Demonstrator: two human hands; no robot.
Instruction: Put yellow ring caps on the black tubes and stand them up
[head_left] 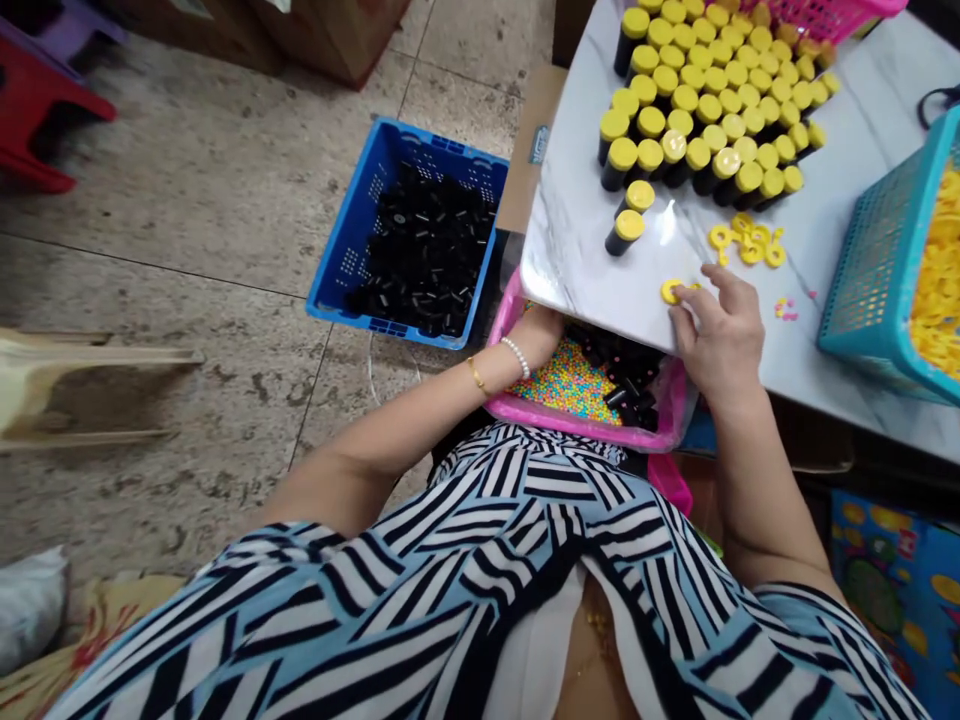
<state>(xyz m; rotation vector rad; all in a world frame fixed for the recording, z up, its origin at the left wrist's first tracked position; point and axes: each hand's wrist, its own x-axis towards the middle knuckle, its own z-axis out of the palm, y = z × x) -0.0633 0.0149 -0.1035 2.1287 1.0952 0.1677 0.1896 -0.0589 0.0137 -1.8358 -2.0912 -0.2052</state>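
My left hand [541,338] reaches into a pink basket [570,428] at my lap, partly under the table edge, and its fingers are hidden. Small multicoloured beads [574,385] and black tubes [636,395] lie in that basket. On the table my right hand [720,330] has its thumb and forefinger on a small yellow ring-ended piece [670,291]. Beyond it lies a little pile of similar yellow pieces [750,240]. Two yellow-capped black tubes [625,232] stand near me, in front of a large group of capped tubes [697,110].
A blue crate [352,240] of black tubes [431,250] stands left of the table. On the right, a teal basket [862,270] holds yellow pieces [937,290]. A few pink beads [785,308] lie on the marbled tabletop [577,240]. A cream stool [90,385] is at far left.
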